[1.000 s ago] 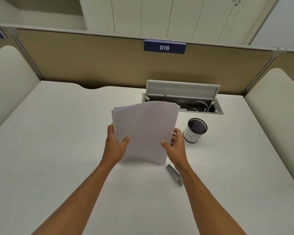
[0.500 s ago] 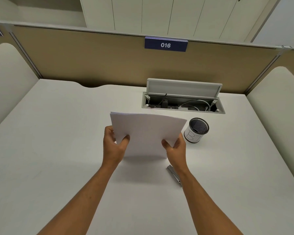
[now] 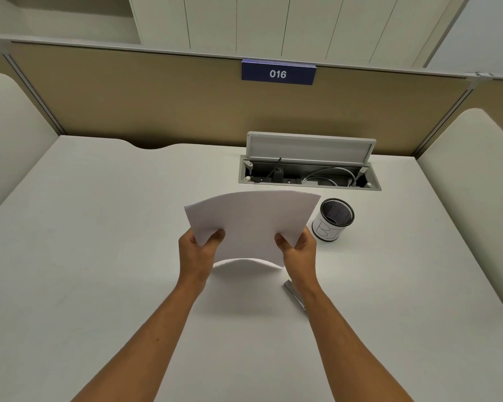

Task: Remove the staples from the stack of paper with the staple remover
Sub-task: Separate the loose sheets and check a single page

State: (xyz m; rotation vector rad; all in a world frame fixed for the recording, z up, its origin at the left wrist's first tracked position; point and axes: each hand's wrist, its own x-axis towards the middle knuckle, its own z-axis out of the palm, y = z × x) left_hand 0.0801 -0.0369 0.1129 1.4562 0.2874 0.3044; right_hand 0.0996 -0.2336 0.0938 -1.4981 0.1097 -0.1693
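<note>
Left hand (image 3: 199, 250): you are pinching the left edge of the paper stack (image 3: 251, 226), thumb on top.
Right hand (image 3: 299, 250): pinching the right edge; stack is bowing above the desk (image 3: 99, 256).
Staples: not visible.
Staple remover (image 3: 294, 294): lying untouched beside your right wrist.
Technique: be laying the stack flat first, stapled corner toward the tool.

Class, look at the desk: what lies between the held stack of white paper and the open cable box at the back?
Nothing: the head view shows only bare white desk between the white paper stack and the grey cable box.
</note>
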